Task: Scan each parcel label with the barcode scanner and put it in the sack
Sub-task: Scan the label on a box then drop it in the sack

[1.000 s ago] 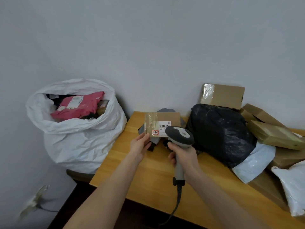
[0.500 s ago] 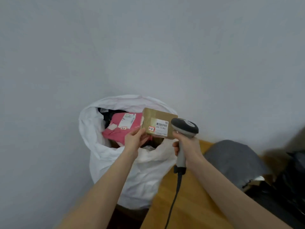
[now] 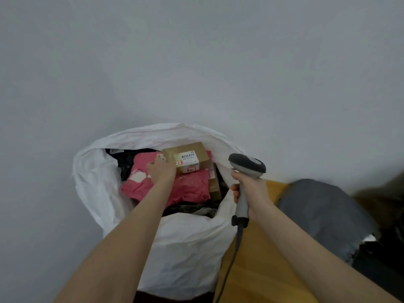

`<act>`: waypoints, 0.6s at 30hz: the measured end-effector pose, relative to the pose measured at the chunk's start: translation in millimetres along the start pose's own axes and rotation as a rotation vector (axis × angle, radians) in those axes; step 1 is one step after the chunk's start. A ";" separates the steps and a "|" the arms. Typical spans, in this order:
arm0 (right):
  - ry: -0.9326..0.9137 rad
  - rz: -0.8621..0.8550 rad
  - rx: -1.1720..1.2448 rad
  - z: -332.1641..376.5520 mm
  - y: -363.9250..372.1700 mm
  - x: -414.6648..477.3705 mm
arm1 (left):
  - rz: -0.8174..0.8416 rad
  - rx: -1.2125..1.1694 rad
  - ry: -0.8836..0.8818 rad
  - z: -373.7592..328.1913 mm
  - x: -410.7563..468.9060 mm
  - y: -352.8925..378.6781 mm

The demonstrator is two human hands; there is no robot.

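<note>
The brown parcel (image 3: 193,152) lies inside the white sack (image 3: 185,248), label (image 3: 189,160) facing up, resting on 1 pink parcel (image 3: 190,186). The left grip (image 3: 161,171) reaches into the sack and holds the brown parcel's left end, fingers curled round it. Another brown box (image 3: 214,185) and a black bag (image 3: 129,160) sit beside the pink parcel. Right of the sack's rim, the right grip (image 3: 249,190) is wrapped around the handle of the barcode scanner (image 3: 247,165), held upright over the wooden surface (image 3: 258,259), its cable (image 3: 231,261) hanging down. A grey parcel (image 3: 323,213) lies on the surface further right.
</note>
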State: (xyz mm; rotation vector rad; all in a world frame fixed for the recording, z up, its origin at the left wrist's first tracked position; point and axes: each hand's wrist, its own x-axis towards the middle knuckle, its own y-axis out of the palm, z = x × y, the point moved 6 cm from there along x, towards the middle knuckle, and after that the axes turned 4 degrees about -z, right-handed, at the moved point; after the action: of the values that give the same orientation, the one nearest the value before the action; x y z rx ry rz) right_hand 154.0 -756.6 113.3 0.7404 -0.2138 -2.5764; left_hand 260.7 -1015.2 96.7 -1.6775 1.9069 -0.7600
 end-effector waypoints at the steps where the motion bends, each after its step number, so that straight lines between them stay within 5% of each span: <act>1: 0.005 -0.016 0.008 -1.3 -4.3 -0.1 | -0.030 0.029 0.101 -12.8 -5.9 -1.0; 7: 0.065 -0.070 0.086 -10.4 -52.8 -23.3 | 0.012 0.175 0.663 -91.5 -82.4 35.1; 18: 0.060 -0.291 0.170 -32.6 -311.8 -132.5 | 0.483 0.389 1.033 -137.0 -379.3 155.9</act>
State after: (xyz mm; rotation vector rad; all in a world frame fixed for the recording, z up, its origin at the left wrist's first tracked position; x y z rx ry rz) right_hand 153.9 -419.6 64.9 0.9722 -0.3307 -2.8299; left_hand 103.8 -612.4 88.4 -0.5141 2.3994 -1.8420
